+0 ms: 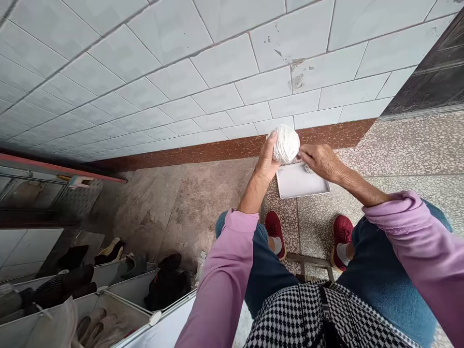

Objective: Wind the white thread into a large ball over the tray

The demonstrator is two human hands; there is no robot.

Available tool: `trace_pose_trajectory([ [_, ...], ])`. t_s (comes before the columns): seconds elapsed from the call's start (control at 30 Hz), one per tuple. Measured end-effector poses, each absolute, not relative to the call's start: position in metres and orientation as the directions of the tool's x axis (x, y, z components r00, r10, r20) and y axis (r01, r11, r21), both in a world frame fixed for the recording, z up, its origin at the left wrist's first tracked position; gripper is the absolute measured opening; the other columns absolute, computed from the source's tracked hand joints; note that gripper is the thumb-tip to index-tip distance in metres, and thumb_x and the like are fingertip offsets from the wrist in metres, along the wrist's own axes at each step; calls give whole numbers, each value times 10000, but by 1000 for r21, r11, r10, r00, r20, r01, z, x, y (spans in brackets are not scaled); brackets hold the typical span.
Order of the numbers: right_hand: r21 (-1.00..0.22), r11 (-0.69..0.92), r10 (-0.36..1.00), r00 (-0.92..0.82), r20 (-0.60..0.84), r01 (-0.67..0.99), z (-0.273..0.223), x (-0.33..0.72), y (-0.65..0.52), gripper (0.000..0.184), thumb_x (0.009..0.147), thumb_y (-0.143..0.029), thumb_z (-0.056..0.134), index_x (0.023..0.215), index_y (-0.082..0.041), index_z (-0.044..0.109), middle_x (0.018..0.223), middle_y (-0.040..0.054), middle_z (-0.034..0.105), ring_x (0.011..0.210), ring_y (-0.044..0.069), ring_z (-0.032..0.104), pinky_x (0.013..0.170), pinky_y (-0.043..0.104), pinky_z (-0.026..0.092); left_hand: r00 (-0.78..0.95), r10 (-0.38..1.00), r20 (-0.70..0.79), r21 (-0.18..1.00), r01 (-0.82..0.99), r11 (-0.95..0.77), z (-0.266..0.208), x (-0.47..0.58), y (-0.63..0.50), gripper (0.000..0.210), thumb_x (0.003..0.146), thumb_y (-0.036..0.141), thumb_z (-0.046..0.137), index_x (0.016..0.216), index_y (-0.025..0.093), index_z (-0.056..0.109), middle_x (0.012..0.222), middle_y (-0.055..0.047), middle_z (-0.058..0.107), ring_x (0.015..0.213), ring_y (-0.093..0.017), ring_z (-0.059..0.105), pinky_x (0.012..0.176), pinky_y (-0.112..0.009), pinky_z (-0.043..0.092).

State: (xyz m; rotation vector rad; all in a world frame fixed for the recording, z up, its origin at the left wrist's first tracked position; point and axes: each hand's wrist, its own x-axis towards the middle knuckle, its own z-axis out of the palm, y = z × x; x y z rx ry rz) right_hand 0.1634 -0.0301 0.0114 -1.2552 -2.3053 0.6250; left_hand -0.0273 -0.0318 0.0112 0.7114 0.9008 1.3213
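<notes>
A round ball of white yarn (286,144) is held up in front of me, above the floor. My left hand (268,157) is wrapped round its left side, with the thumb on top. At the ball's lower right edge my right hand (321,160) is closed, fingertips pinched together. What those fingertips grip is too small to make out. Below the hands a shallow white tray (302,182) lies on the speckled floor, with a small pale item at its upper edge, partly hidden by my right hand.
A white tiled wall (224,63) with a brown base strip (203,149) runs ahead. On the lower left stands a shoe rack (130,285) with several shoes. My red shoes (274,227) rest on the floor near the tray. A dark door (431,72) is at the upper right.
</notes>
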Motion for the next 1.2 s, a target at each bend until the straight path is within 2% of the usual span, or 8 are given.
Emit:
trace_pose_trajectory([
  [0.17,-509,531,807,-588,58,678,13,147,-52,285,1093,-283,500,883,-203,676,772,88,685,688,215,562,713,363,339,-90,989,-120,866,-497,60,3,-32,-23,675,857,825,790,1157,220,762,1260,-179,797,1375,-426,713,1045,-531,667],
  [0.3,-547,570,751,-659,45,613,27,144,-66,297,1093,-291,494,872,-198,669,714,57,631,635,187,507,691,350,326,-222,973,-66,943,-332,-11,-4,-33,-21,578,834,722,867,1078,215,734,1138,-121,794,1193,-336,768,997,-463,650],
  [0.47,-630,600,724,-670,165,493,54,156,-70,343,1104,-331,492,835,-200,660,682,36,606,618,168,501,671,345,350,-265,962,64,998,23,-60,-7,-38,-21,633,697,577,1015,1150,247,720,1229,-91,783,1222,-307,736,1125,-471,575],
  [0.6,-629,614,757,-580,300,476,68,179,-58,403,1129,-457,516,888,-211,727,730,53,663,671,195,555,684,363,380,-91,991,99,986,144,-86,-3,-37,-25,749,651,673,1021,1186,244,721,1263,-106,787,1246,-345,725,1162,-529,551],
  [0.77,-599,599,794,-496,353,532,70,203,-39,382,1108,-489,589,845,-246,723,706,56,640,651,220,546,677,398,387,265,964,33,999,3,-35,5,-28,-36,799,726,789,919,1246,207,748,1242,-122,799,1280,-394,706,1145,-553,554],
  [0.9,-664,562,820,-437,370,493,67,212,-29,345,1073,-471,613,822,-246,689,694,27,637,634,192,518,657,381,393,451,892,-21,990,-115,81,11,-24,-43,808,744,785,884,1295,209,754,1238,-136,813,1370,-419,683,1185,-568,531],
  [1.07,-711,513,856,-349,381,481,60,217,-17,341,1032,-462,631,759,-259,609,632,-8,501,618,177,427,642,374,364,475,875,-96,954,-208,218,12,-28,-48,1003,626,848,909,1375,204,738,1287,-184,812,1439,-460,664,1198,-593,548],
  [1.2,-713,493,867,-345,358,499,45,208,-9,324,1014,-417,613,732,-265,564,631,5,516,637,188,443,658,379,370,394,912,-116,888,-370,273,12,-28,-50,1058,654,844,891,1479,216,680,1370,-177,789,1494,-455,634,1210,-587,567],
])
